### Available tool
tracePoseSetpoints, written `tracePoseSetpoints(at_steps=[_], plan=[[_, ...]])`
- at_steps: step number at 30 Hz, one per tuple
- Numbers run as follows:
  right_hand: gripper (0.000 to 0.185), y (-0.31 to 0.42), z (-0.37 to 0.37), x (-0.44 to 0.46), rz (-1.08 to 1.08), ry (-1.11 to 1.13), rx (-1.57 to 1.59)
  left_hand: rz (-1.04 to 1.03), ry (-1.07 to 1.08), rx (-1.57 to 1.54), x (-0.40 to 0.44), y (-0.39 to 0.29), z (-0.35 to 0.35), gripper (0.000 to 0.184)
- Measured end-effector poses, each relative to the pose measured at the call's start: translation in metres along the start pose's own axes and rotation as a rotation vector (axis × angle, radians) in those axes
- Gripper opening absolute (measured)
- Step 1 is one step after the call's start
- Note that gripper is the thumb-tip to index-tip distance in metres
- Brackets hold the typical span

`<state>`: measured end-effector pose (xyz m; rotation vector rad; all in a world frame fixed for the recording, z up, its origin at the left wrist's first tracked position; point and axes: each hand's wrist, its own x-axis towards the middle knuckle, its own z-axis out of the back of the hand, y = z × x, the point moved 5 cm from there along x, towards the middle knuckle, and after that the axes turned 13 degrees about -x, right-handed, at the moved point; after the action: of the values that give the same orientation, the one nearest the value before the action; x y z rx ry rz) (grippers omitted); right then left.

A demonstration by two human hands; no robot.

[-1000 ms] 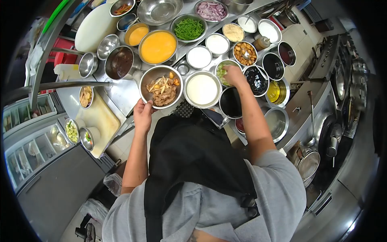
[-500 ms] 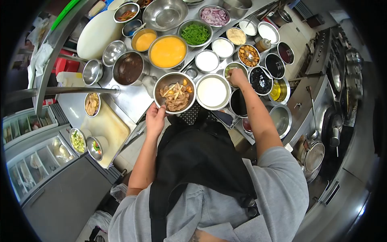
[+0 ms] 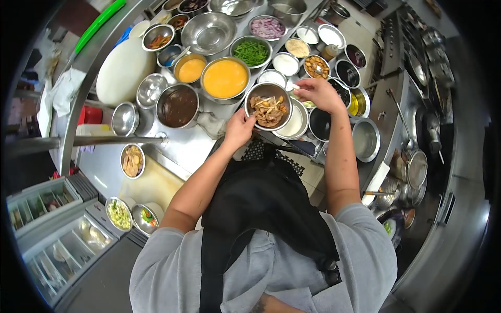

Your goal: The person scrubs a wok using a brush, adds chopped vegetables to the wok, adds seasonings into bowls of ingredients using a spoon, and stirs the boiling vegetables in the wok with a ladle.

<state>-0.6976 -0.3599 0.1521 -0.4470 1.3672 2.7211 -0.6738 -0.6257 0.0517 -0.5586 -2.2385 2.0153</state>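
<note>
My left hand (image 3: 240, 128) grips the edge of a metal bowl (image 3: 259, 94), thumb at the rim. Inside lie brown meat slices (image 3: 267, 116) with pale shreds and small orange pieces on top. The bowl is held above a pot of cream-white liquid (image 3: 297, 120), covering part of it. My right hand (image 3: 320, 94) hovers just right of the bowl, fingers pinched on a small whitish piece (image 3: 296, 87), too small to name. Below that hand a container with pale green pieces (image 3: 309, 104) shows in part.
Around the hands stand orange liquid (image 3: 225, 79), dark brown sauce (image 3: 178, 107), chopped greens (image 3: 251, 52), sliced onion (image 3: 266, 27) and yellow oil (image 3: 356, 104). A cutting board (image 3: 151, 182) lies left, a stove (image 3: 412, 62) right. A metal rail (image 3: 115, 140) crosses at left.
My left hand has carried the bowl of meat rightward and slightly up, over the white liquid. My right hand has lifted out of the pale green pieces' container with a small whitish piece.
</note>
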Motion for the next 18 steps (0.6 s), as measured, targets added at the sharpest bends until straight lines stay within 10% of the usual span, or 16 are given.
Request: tracePoseSetpoints(at_steps=[8,18], plan=[[0.023,-0.008,0.064,0.006,-0.055,-0.404,-0.037,0.080,0.159,-0.240,0.019,-0.016,-0.018,0.019],[0.046,-0.142,0.133,0.262,-0.216,-0.951,-0.537,0.224,-0.115,-0.247,-0.021,-0.051,0.035,0.021]])
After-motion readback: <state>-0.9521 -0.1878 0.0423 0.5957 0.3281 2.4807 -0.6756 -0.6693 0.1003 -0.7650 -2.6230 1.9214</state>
